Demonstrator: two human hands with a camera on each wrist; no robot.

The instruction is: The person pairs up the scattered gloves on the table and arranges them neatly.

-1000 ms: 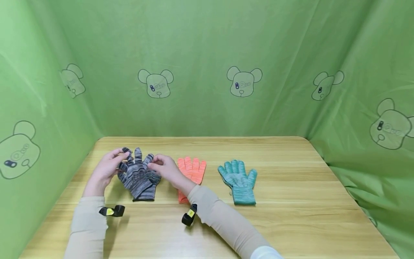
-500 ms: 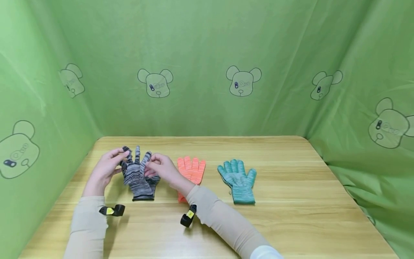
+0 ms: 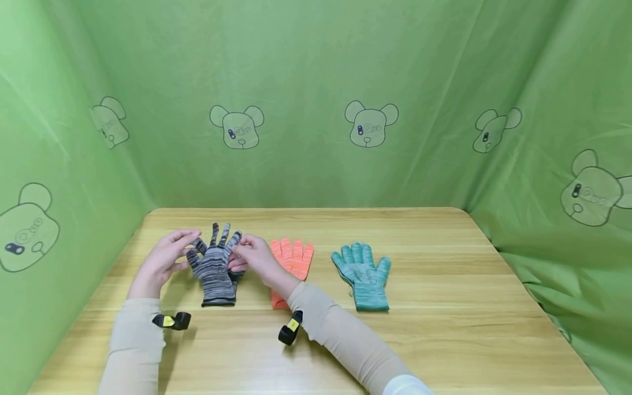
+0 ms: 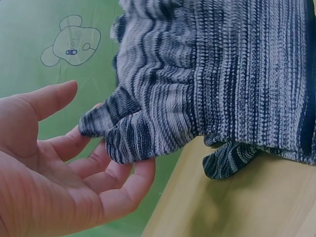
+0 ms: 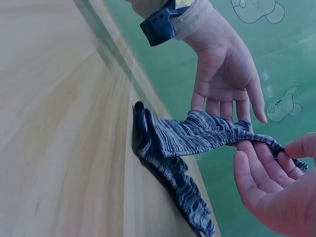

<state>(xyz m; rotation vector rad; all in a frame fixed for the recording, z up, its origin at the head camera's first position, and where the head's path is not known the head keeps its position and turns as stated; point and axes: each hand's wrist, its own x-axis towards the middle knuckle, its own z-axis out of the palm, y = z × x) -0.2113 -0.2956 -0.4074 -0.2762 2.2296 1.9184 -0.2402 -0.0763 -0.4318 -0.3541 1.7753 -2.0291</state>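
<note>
A grey-and-black knit glove (image 3: 216, 277) is lifted at its finger end above a matching dark glove (image 5: 185, 195) lying on the table. My right hand (image 3: 260, 262) pinches one of its fingers between thumb and fingertips, plain in the right wrist view. At the other side, my left hand (image 4: 69, 177) supports two glove fingers (image 4: 131, 136) on its loosely bent fingers, thumb standing apart. The raised glove's cuff stays low, close to the lower glove's cuff. An orange glove (image 3: 291, 258) lies right of my right hand, partly covered by that forearm.
A teal glove (image 3: 364, 277) lies flat further right on the wooden table (image 3: 444, 329). Green cloth walls (image 3: 306, 60) with bear-head prints enclose the table at the back and both sides.
The upper grey glove's fingers have shifted right and spread apart, its palm flattening out. My left hand's thumb has come off the glove finger it was holding. My right hand keeps its pinch.
</note>
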